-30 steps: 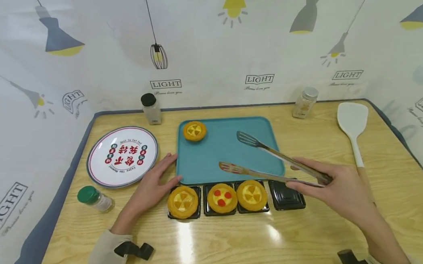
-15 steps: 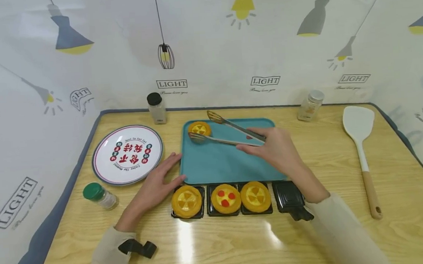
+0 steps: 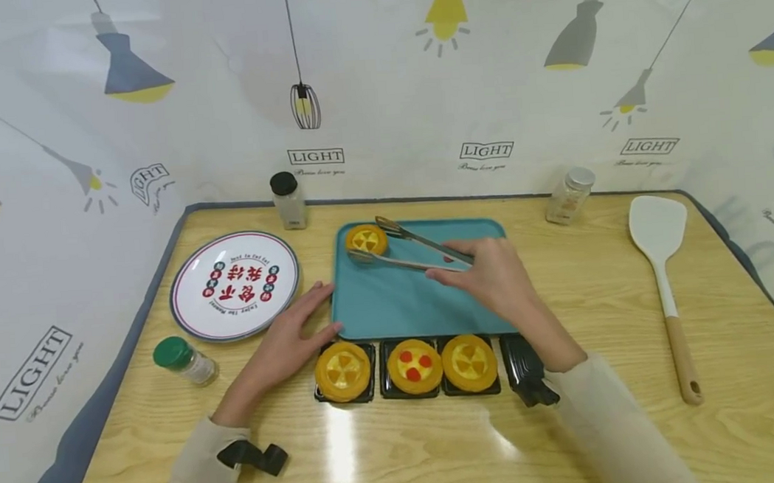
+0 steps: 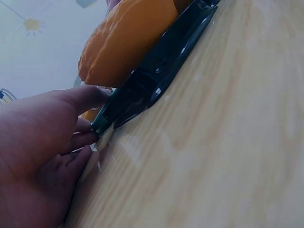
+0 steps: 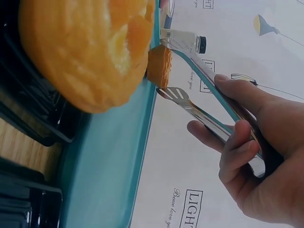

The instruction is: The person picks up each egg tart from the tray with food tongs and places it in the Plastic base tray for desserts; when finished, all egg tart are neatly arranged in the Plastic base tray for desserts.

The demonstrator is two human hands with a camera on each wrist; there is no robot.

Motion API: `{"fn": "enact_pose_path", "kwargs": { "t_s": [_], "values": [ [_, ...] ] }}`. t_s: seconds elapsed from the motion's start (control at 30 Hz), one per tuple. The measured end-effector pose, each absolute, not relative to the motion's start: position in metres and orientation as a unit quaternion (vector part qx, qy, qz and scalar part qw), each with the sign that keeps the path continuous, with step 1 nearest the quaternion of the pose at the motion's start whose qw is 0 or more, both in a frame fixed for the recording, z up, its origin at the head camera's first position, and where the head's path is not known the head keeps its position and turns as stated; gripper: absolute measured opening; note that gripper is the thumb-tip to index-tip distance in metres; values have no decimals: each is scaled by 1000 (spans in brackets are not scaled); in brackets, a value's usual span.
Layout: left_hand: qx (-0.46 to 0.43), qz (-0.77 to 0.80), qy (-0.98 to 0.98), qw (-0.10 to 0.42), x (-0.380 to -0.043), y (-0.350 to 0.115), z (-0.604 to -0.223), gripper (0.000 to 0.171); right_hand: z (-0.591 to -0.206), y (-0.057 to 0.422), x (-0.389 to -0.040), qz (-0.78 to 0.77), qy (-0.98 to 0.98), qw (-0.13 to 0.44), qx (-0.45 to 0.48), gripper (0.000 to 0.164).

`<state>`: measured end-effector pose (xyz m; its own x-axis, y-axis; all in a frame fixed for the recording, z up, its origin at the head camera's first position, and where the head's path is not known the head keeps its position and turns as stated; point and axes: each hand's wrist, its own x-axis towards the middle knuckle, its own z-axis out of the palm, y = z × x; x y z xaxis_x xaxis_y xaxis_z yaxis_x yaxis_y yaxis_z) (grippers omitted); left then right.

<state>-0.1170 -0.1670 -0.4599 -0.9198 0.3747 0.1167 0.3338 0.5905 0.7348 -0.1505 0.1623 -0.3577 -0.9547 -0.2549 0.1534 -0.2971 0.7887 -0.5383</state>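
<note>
My right hand (image 3: 495, 275) grips metal serving tongs (image 5: 209, 122) over the blue tray (image 3: 417, 306). The tongs' tips stand apart on either side of an egg tart (image 3: 367, 238) at the tray's far left corner. Whether they touch it I cannot tell. My left hand (image 3: 285, 345) rests at the tray's left edge, fingertips and thumb against the rim. In front of the tray, a tart (image 3: 343, 371), a red-dotted tart (image 3: 413, 368) and another tart (image 3: 469, 363) sit in black plastic holders. A further black holder (image 3: 517, 355) is partly hidden by my right wrist.
A printed white plate (image 3: 196, 283) lies at the left, near a green-capped shaker (image 3: 184, 359). Behind stand a black-capped jar (image 3: 288, 201) and a silver-capped jar (image 3: 569, 196). A white spatula (image 3: 659, 232) lies at the right. A patterned backdrop (image 3: 385, 108) closes the rear.
My right hand has carried the tongs leftward and away from me, from the tray's right side to the far-left tart. The gap between the tips has narrowed. My left hand stays at the tray's edge.
</note>
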Motion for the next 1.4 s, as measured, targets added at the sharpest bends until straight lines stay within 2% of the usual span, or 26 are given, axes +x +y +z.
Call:
{"fn": "enact_pose_path", "kwargs": {
  "t_s": [0.53,0.8,1.1,1.4],
  "values": [
    [200,405,892,29,-115,-167,-463,68,-364,165,-148,315,-937,51,144,47],
    [198,408,891,32,-117,-166,-464,68,-352,179,-137,321,-937,53,124,52],
    [201,405,892,26,-117,-166,-463,68,-323,245,-76,349,-923,109,124,43],
    [201,403,892,28,-117,-166,-460,67,-314,327,-4,291,-948,126,38,48]
  ]
}}
